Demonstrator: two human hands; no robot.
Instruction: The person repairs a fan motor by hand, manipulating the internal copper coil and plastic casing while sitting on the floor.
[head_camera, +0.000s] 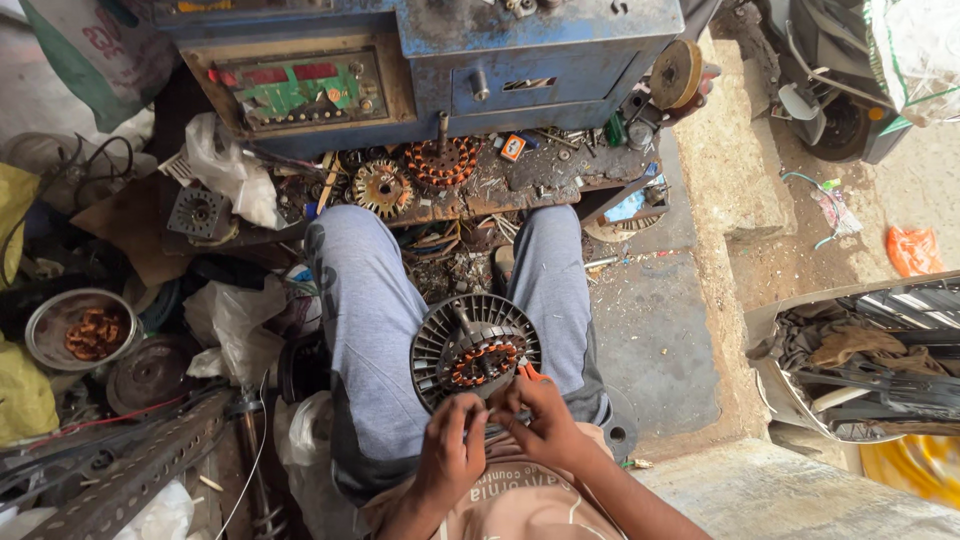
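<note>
Both hands work close together at the near rim of a round fan motor stator: the left hand (450, 450) curls its fingers in at the edge, seemingly pinching fine wire or the rim itself, though exactly what it grips is too small to tell, and the right hand (545, 420) pinches a small orange-handled tool (532, 373) against the copper windings. That motor stator (475, 350) rests on the person's lap between the grey-trousered knees (370, 310), tilted up towards the camera, its flat face showing; its central shaft, the long axis, points up and slightly away to the left. Judging by the grip, the step in hand looks like cutting or picking at the winding, which would call for a steady hold on the rim and a small, careful bite of the tool. Beyond the knees, a cluttered tabletop (540, 180) carries other wound stators (440, 162), below a blue machine (540, 50); a metal bowl of copper wire (80, 330) sits to the left.
</note>
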